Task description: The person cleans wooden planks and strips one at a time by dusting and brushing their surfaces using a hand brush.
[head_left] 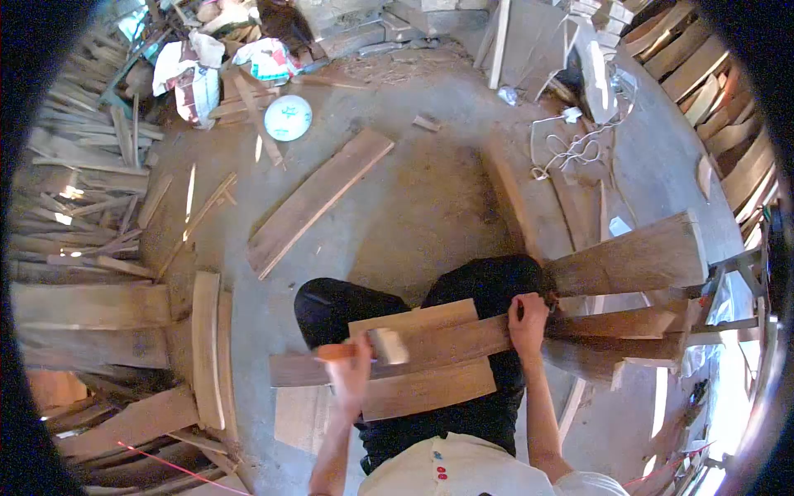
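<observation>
My left hand (351,380) is closed around a wide paintbrush with an orange handle (335,353), blurred by motion. Its pale bristles (389,346) are over a long brown wooden board (451,345) lying across my lap. At the board's right end, my right hand (528,321) grips the edge with bent fingers. Under the long board, a lighter flat piece (430,390) rests on my thighs, showing on both sides of it. I cannot tell whether the bristles touch the wood.
Ahead on the floor lies another plank (322,202). Wide boards (633,252) jut out at my right, and upright planks (207,351) stand at my left. Farther off are a round white lid or tub (288,118), a white cable (575,153), sacks (192,83) and stacked wood (74,207).
</observation>
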{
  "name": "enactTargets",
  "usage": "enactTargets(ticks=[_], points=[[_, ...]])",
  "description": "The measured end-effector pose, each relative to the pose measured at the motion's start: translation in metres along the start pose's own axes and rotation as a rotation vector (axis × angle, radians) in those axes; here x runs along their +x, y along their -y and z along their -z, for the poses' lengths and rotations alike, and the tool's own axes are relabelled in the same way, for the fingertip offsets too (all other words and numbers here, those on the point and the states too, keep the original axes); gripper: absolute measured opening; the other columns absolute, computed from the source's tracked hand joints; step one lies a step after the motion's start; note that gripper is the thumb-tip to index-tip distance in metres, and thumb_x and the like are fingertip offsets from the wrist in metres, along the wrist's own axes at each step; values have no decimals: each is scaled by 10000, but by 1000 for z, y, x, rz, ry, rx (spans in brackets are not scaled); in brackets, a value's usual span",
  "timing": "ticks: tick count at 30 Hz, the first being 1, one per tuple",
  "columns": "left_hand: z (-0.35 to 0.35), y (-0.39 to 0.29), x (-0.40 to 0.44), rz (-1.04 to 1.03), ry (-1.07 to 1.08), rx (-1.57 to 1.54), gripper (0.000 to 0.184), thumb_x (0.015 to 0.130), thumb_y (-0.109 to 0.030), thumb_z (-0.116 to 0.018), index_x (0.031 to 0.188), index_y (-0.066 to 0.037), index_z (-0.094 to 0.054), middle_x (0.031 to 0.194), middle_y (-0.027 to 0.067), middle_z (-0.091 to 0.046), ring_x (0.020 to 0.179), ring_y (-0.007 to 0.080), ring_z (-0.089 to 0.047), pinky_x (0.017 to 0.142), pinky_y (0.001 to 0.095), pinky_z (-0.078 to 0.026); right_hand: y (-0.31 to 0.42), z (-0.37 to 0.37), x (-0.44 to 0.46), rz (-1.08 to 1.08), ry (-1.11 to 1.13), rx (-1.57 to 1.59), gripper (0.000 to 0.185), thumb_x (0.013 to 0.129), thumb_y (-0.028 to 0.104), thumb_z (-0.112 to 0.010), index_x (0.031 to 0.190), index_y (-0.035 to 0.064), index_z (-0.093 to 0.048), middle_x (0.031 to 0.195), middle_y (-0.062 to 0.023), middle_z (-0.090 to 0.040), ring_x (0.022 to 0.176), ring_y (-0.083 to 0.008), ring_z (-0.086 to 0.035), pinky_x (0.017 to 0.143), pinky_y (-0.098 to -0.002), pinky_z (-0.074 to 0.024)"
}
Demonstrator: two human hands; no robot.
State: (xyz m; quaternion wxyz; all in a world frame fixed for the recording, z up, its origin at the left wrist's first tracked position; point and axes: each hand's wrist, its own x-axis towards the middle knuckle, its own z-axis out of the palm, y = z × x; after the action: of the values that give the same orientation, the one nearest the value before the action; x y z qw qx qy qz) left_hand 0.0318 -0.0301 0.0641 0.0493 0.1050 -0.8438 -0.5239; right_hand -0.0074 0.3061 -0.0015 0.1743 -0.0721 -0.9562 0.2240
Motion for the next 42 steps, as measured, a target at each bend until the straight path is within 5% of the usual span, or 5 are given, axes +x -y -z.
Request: enactTargets(ticks=[18, 22, 30, 33, 42], points=[[135, 42, 8, 120, -810, 704, 259, 900, -215, -596, 841, 29, -661, 755, 141, -669, 672, 218, -650, 586, 359, -513, 3, -3, 2, -9, -40, -59, 69, 791, 104, -595, 828, 75, -545, 846, -95, -530, 853, -302, -513, 744, -424, -396], [24, -33, 5, 84, -229, -41, 199, 913, -180, -580, 949, 3, -648, 868, 65, -649, 798, 152, -601, 679, 317, -514, 4, -6, 3, -23, -10, -69, 72, 786, 104, -596, 828, 75, -545, 849, -93, -531, 854, -301, -514, 741, -425, -396], [-86, -17, -33, -746, 208, 479, 243, 895, -185, -590, 1092, -48, -627, 982, 130, -665, 883, 205, -648, 734, 281, -479, 2, 0, 0, -48, 5, -50, 74, 777, 124, -593, 827, 81, -559, 871, -92, -539, 879, -306, -513, 788, -418, -396], [-50, -19, -28, 11, 321, 177, 228, 907, -145, -575, 1102, -36, -621, 1005, 110, -656, 875, 166, -629, 714, 288, -485, 0, -3, 0, -33, -23, -58, 67, 778, 121, -590, 822, 81, -559, 864, -92, -538, 876, -305, -513, 780, -418, -399], [129, 85, -51, 223, -520, 205, 196, 904, -155, -583, 996, 5, -647, 878, 111, -651, 768, 198, -621, 687, 348, -506, 3, -4, 4, -25, -4, -19, 64, 789, 100, -594, 823, 71, -548, 836, -100, -532, 847, -304, -516, 746, -419, -394]])
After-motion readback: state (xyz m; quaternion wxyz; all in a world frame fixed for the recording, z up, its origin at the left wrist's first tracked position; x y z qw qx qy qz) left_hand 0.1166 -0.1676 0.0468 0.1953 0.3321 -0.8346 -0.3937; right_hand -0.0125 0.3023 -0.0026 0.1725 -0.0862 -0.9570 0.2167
